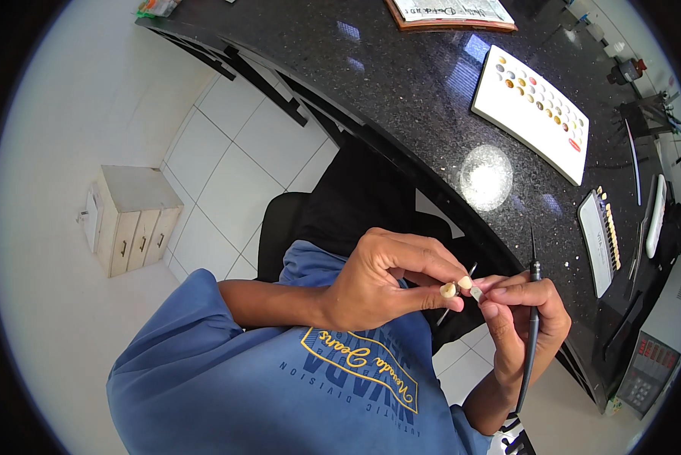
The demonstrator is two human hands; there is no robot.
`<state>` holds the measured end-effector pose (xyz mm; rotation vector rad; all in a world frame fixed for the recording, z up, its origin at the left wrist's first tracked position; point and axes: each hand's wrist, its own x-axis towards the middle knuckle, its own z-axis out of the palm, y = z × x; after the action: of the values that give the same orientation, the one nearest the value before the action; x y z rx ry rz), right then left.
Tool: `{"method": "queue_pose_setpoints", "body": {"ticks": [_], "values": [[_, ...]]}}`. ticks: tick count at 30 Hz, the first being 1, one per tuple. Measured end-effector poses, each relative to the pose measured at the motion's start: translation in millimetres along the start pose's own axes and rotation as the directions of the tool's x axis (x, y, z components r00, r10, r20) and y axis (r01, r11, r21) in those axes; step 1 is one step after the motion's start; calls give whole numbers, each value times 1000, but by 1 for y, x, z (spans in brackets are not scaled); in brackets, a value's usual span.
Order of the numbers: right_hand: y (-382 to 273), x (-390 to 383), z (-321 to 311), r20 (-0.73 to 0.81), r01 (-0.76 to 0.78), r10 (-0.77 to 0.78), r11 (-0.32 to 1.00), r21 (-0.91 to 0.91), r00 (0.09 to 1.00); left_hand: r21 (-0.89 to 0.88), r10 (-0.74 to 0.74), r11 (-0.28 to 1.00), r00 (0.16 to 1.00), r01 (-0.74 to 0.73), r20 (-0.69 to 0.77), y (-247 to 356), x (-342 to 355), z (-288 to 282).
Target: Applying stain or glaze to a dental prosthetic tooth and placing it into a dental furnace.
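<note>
My left hand [390, 277] is closed, its thumb and fingertips pinching a small tooth-coloured dental crown [449, 290]. A thin metal rod [443, 317] shows behind these fingertips; how it is held is hidden. Close against the crown is a tooth-shaped shade tab [465, 283] on a flat pale stem [476, 293], which my right hand [530, 315] pinches between thumb and fingers. The right hand also carries a slim dark pen-like instrument [534, 330] with a fine pointed tip, upright between its fingers. Both hands are above my lap, beside the counter edge.
On the dark speckled counter [408, 83] lie a white palette [537, 121] of coloured sample dots, a shade guide [598, 243] with a row of tooth tabs, and papers [454, 14]. A keypad device [651, 371] stands at the right. A drawer cabinet [139, 220] is at the left.
</note>
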<state>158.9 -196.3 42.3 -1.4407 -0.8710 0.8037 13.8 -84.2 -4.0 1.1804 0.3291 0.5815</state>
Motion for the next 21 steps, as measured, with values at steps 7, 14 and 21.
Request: {"method": "queue_pose_setpoints", "body": {"ticks": [7, 14, 21], "values": [[-1, 2, -5, -21, 10, -10, 1000, 10, 1000, -8, -2, 1000, 1000, 2, -1, -1, 3, 1], [-6, 31, -38, -369, -108, -115, 840, -531, 922, 35, -4, 999, 1000, 5, -23, -7, 13, -7], [6, 39, -54, -299, 68, -417, 669, -740, 858, 123, 40, 992, 994, -27, -105, -8, 29, -20]]}}
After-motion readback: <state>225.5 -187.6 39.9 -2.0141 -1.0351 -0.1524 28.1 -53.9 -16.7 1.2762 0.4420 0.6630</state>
